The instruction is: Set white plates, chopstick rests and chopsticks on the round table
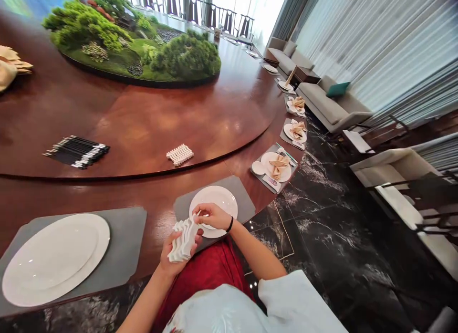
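Observation:
A row of white wavy chopstick rests (pixel 182 243) lies pressed together in my left hand (pixel 167 257), whose fingers wrap round the sides. My right hand (pixel 213 215), with a black band at the wrist, pinches the rest at the far right end of that row between thumb and fingers. Both hands are at the table edge, in front of a white plate (pixel 229 197) on a grey placemat (pixel 238 186). More chopstick rests (pixel 180 154) stand in a group on the brown turntable (pixel 200 113).
Black chopsticks (pixel 80 151) with pale ends lie on the turntable at left. Behind them is a miniature garden (pixel 143 56). At left, a large plate (pixel 53 256) covers another placemat. Right of me is a setting with a folded napkin (pixel 279 167). Sofas (pixel 331 104) stand beyond.

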The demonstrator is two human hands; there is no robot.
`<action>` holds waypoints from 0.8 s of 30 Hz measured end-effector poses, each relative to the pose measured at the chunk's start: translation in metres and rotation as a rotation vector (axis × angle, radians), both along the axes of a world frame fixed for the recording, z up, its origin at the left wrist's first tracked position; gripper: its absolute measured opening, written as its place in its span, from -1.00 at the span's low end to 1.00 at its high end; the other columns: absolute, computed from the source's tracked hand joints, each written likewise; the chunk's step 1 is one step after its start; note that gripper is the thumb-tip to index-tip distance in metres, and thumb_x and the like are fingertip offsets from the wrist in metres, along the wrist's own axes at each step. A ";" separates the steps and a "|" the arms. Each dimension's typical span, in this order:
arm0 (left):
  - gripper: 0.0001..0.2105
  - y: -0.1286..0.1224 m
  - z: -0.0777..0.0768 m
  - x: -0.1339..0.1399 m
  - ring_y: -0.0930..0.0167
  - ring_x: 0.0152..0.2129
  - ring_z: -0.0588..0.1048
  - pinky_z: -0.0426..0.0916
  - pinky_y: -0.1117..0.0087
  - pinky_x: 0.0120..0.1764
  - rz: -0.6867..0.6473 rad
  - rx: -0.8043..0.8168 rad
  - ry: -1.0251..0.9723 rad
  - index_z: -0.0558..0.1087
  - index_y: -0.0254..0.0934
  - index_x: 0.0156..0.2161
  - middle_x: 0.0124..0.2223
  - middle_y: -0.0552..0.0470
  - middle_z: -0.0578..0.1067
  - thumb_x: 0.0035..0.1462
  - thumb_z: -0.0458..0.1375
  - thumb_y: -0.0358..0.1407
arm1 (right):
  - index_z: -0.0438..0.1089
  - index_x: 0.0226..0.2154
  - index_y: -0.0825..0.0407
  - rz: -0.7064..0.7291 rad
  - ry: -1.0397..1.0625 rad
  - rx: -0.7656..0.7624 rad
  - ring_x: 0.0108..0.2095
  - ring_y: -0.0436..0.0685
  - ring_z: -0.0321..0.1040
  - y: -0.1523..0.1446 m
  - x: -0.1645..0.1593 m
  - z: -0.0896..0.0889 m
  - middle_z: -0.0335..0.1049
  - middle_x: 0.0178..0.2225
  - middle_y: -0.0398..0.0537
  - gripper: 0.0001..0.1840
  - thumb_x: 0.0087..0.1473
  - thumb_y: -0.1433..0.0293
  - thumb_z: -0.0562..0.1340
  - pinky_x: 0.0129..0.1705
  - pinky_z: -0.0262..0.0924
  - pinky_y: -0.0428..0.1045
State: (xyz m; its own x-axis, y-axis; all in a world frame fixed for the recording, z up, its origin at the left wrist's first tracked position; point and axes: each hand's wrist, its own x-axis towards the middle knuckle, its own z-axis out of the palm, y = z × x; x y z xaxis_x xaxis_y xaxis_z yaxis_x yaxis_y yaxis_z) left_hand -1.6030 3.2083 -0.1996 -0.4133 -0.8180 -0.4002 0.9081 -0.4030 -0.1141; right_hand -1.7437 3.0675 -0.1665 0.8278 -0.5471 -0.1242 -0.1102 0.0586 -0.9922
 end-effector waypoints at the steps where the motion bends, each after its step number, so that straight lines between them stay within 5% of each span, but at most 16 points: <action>1: -0.57 0.005 -0.005 -0.007 0.32 -0.23 0.52 0.51 0.36 -0.27 -0.022 0.021 -0.027 0.29 -0.23 0.11 -0.09 -0.19 0.48 0.10 0.04 -0.38 | 0.40 -0.34 0.07 -0.018 -0.003 0.063 -0.43 -0.06 0.21 0.004 -0.012 -0.002 0.34 -0.37 -0.13 -0.56 -0.11 0.05 0.36 -0.46 0.08 -0.16; 7: -0.68 0.015 -0.029 -0.051 0.03 0.07 0.37 0.45 -0.02 -0.10 -0.077 0.016 -0.120 0.42 -0.28 0.00 0.02 -0.25 0.49 0.14 0.01 -0.37 | 0.36 -0.41 0.08 -0.232 0.087 0.286 -0.61 -0.11 0.10 -0.002 -0.087 -0.042 0.23 -0.59 -0.25 -0.56 -0.18 0.07 0.38 -0.59 -0.05 -0.16; 11: -0.71 -0.004 -0.029 -0.079 -0.02 0.11 0.32 0.44 0.03 -0.06 -0.055 0.006 -0.138 0.49 -0.43 -0.10 0.14 -0.32 0.39 0.14 0.01 -0.37 | 0.33 -0.44 0.07 -0.668 0.249 0.183 -0.62 -0.09 0.11 -0.054 -0.149 -0.091 0.17 -0.61 -0.27 -0.61 -0.18 0.10 0.33 -0.59 -0.01 -0.15; 14: -0.70 -0.021 -0.031 -0.095 -0.01 0.05 0.39 0.46 0.01 -0.09 0.045 0.117 -0.171 0.48 -0.46 -0.08 0.12 -0.35 0.40 0.15 -0.01 -0.40 | 0.31 -0.46 0.06 -0.847 0.514 0.067 -0.58 -0.04 0.21 -0.103 -0.186 -0.128 0.19 -0.62 -0.25 -0.67 -0.14 0.13 0.25 -0.54 0.09 -0.13; 19: -0.68 -0.037 -0.035 -0.122 0.15 -0.12 0.52 0.50 0.12 -0.13 0.241 0.297 -0.227 0.41 -0.49 -0.03 0.02 -0.37 0.46 0.13 -0.01 -0.42 | 0.35 -0.46 0.07 -0.790 0.724 -0.030 -0.51 0.03 0.31 -0.159 -0.208 -0.174 0.29 -0.61 -0.19 -0.74 -0.05 0.20 0.17 -0.42 0.21 -0.10; 24: -0.72 -0.041 -0.027 -0.151 0.47 -0.33 0.49 0.47 0.35 -0.07 0.324 0.231 -0.075 0.36 -0.39 -0.08 -0.15 -0.17 0.44 0.11 -0.05 -0.54 | 0.44 -0.36 0.12 -0.585 0.838 -0.193 -0.42 0.06 0.36 -0.201 -0.210 -0.195 0.43 -0.48 -0.07 -0.77 0.03 0.33 0.13 -0.29 0.21 -0.06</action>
